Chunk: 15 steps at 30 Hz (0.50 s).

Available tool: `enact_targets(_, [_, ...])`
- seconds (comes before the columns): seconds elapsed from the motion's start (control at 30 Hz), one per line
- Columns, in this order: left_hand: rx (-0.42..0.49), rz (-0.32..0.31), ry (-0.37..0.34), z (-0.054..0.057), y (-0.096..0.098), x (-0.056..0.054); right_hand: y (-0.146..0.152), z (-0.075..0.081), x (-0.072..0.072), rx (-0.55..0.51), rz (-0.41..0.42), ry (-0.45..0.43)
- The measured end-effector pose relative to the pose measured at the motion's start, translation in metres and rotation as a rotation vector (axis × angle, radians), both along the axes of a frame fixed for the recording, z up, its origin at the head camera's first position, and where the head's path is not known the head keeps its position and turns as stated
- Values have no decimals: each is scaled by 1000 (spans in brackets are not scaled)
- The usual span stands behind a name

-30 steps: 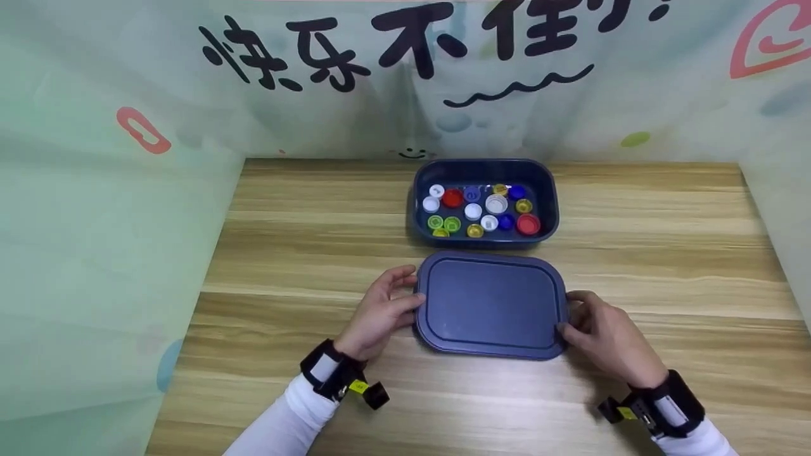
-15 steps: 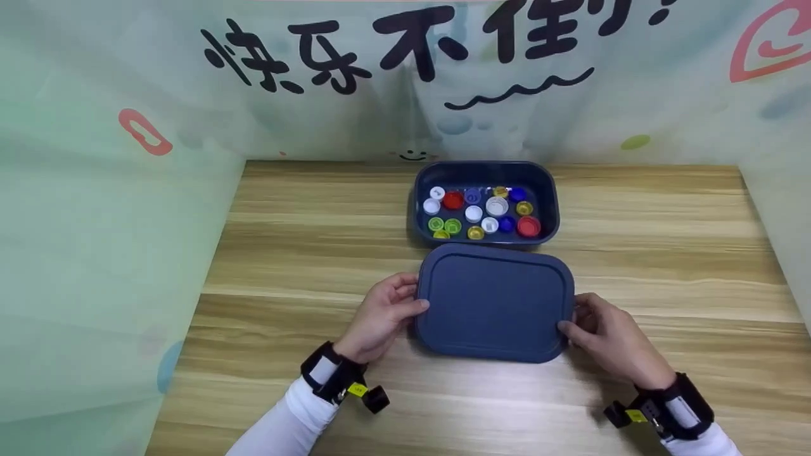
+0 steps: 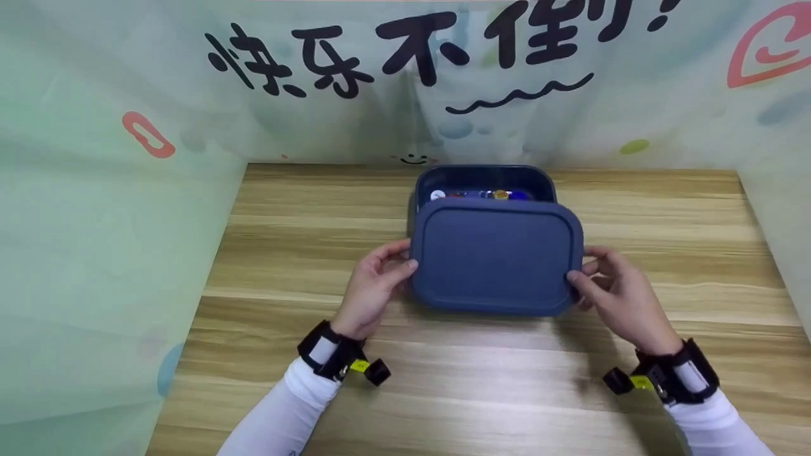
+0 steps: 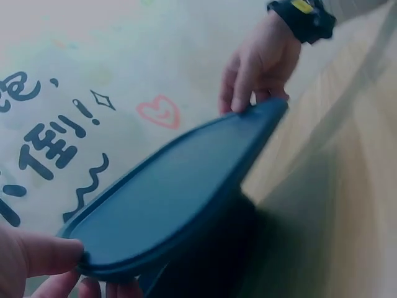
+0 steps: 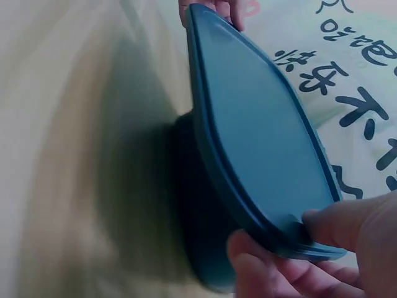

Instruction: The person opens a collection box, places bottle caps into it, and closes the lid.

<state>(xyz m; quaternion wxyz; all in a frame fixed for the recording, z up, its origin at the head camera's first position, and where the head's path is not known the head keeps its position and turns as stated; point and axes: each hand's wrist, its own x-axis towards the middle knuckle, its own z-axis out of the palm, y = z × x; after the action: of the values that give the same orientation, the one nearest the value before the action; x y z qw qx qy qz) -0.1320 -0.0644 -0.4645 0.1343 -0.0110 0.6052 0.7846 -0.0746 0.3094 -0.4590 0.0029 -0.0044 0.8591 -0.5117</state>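
A dark blue rectangular lid with rounded corners hangs raised over the near part of a matching box. My left hand pinches its left edge, thumb on top and fingers beneath. On the opposite edge my right hand holds it the same way, as the right wrist view also shows with the thumb on the lid's face. Behind the lid's far edge a few bottle caps show in the box, among them a white cap and a yellow cap. The lid hides the others.
Both hands work over a wood-grain table. A pale green printed cloth with black lettering stands close behind the box and along the sides. Each wrist wears a black strap with a small camera.
Both hands have lifted the lid off the table and carried it away from me over the box. It now covers most of the bottle caps from the head view.
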Motion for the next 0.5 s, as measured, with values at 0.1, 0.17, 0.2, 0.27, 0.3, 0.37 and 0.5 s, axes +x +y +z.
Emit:
enact_targets(0.1, [-52,6,39,5,1,-14,-1,6,-17,-18,-26,32])
enact_targets(0.17, [-75,4,61,7,3,-25,-2,9,-28,-35,-40,52])
enact_targets(0.2, [-85,4,69,9,4,-30,-2,10,-34,-47,-49,63])
enact_targets(0.27, [-113,16,84,11,7,-41,-4,12,-47,-54,-66,79])
enact_targets(0.3, [-134,26,94,12,9,-46,-4,13,-53,-53,-73,85])
enact_targets(0.37, [-167,52,110,13,13,-56,-6,13,-64,-39,-86,89])
enact_targets(0.5, [-236,96,145,9,21,-73,-7,11,-83,12,-104,81])
